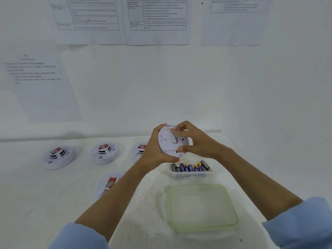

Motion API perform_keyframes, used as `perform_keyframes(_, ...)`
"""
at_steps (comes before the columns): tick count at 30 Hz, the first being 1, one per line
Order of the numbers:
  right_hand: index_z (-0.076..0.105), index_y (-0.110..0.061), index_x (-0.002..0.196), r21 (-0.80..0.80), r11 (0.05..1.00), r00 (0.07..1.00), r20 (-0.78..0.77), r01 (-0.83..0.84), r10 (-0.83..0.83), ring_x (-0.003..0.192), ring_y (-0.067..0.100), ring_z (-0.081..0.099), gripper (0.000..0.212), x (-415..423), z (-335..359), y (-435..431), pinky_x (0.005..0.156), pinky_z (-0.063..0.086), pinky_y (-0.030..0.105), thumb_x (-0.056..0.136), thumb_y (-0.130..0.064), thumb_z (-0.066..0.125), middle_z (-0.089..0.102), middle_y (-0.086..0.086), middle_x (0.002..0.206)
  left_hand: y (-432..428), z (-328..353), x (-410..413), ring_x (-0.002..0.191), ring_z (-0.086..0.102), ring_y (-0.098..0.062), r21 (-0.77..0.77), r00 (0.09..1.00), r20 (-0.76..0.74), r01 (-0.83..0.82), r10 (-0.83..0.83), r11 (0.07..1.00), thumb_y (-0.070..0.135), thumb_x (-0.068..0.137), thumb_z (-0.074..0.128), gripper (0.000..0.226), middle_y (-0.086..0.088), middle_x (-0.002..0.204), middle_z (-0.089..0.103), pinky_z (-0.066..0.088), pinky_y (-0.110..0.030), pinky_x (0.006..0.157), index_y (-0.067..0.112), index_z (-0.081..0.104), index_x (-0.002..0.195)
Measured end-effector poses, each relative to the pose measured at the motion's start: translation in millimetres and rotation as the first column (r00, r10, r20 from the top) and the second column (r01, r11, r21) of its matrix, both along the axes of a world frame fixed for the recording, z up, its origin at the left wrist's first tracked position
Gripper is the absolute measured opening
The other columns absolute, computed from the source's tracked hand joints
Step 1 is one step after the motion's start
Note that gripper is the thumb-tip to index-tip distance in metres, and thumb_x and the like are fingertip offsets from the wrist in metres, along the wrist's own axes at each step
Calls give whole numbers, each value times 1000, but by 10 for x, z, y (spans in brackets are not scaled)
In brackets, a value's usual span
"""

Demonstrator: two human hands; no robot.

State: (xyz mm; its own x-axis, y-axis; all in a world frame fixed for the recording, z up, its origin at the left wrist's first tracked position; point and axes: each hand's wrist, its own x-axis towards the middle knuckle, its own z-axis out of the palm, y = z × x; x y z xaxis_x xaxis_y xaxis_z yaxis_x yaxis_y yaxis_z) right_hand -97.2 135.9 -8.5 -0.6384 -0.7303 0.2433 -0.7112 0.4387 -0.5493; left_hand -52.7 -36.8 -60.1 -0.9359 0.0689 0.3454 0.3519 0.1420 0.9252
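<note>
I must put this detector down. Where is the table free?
Bare table lies front left, in front of the far-left detector and left of the near detector. A strip lies between the left arm and the green-rimmed lid. Crowded: under the held detector, by the battery box.

White round detector (168, 143) held tilted, apparently underside showing.

Smoke detector (170, 141) smooth matt white plastic; lid (203, 207) translucent plastic; batteries (190, 168) glossy; table (53, 203) matt.
</note>
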Motion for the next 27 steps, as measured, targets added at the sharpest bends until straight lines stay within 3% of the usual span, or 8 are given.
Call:
perform_keyframes(3,46,-7,134,-36,999,1000,14,18,-18,114,12,34,58,-2,-65,-40,91,29,0,80,-10,69,34,-1,115,18,-46,4,106,54,0,22,999,-6,-36,36,999,-4,45,79,100,-1,125,46,51,-19,77,15,32,131)
perform_keyframes(6,45,-9,134,-77,996,999,24,42,-41,115,11,33,58,-4,-129,-99,92,29,3,81,-11,68,34,-1,116,15,-64,18,112,52,-10,29,996,-24,-82,83,996,12,40,82,102,-4,128,45,52,-22,80,18,33,130)
perform_keyframes(11,45,-9,134,-123,991,997,55,52,-46,116,11,35,58,35,-154,-144,89,30,-1,81,-9,68,35,-2,117,-41,-55,52,112,52,-12,-43,991,-59,-122,119,992,18,41,83,105,-6,128,47,50,-16,79,13,32,132)
perform_keyframes(16,41,-13,138,-79,994,995,69,81,-76,127,18,29,55,141,-118,-210,103,28,22,88,-25,59,33,2,132,-65,38,102,115,52,-18,-143,982,-90,-180,169,973,36,41,80,105,-6,127,50,50,-28,93,10,35,132)
perform_keyframes(20,37,-15,139,-92,988,980,167,127,-110,128,17,32,63,279,-80,-289,107,35,34,85,-38,60,29,0,136,-65,116,126,114,50,-16,-376,953,-192,-293,236,879,46,43,74,93,1,123,52,46,-35,98,17,44,127)
perform_keyframes(24,38,-14,137,-231,958,964,240,173,-116,116,13,46,68,403,-63,-340,99,46,34,78,-27,71,43,-6,123,-55,117,232,111,49,-7,-325,945,-171,-321,278,890,27,52,81,110,4,130,41,48,-22,88,28,20,143)
perform_keyframes(27,33,-18,140,-342,923,950,304,173,-66,113,9,50,74,453,-97,-428,87,51,23,77,-17,71,49,-7,126,-68,95,307,108,51,-15,-384,918,-262,-381,296,841,17,58,83,112,0,126,41,52,-33,85,28,12,145)
